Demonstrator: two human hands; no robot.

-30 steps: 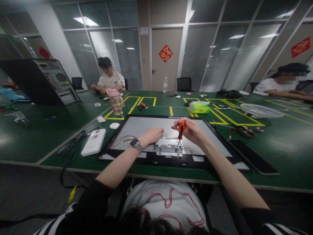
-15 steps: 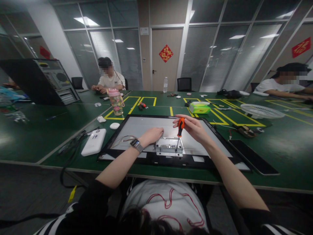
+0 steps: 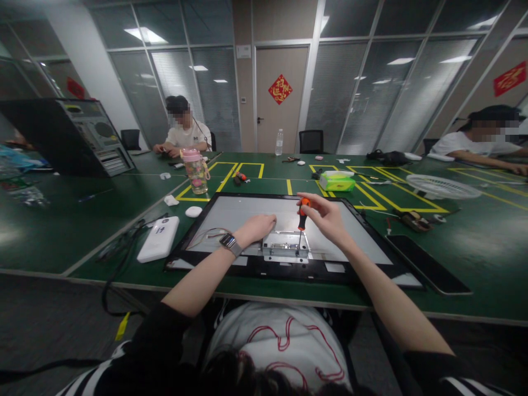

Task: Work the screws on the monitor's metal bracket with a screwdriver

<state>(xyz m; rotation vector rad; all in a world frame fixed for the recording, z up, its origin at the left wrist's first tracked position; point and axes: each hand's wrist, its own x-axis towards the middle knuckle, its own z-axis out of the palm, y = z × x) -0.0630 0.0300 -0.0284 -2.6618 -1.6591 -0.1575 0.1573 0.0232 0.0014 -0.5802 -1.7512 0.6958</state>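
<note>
A display panel [image 3: 231, 212] with a black frame lies flat in front of me. On it, near its front edge, sits a metal bracket [image 3: 284, 242]. My right hand [image 3: 324, 215] is closed on the handle of an orange and black screwdriver [image 3: 303, 215]. The shaft points down, its tip at the bracket's right side. The screwdriver stands nearly upright. My left hand [image 3: 258, 226] lies with curled fingers at the far left corner of the bracket, and what the fingertips pinch, if anything, is hidden. Thin wires [image 3: 210, 235] lie left of that hand.
Left of the panel are a white power bank [image 3: 158, 240], a round white object [image 3: 193, 212] and a pink-lidded bottle [image 3: 195, 173]. To the right lies a black phone-like slab [image 3: 427, 264]. Beyond are a green tissue pack [image 3: 337, 181] and a computer case [image 3: 61, 137]. Two people sit across.
The fingers of my right hand have shifted round the screwdriver handle, and the handle has tilted slightly to the left. My left hand has stayed in place.
</note>
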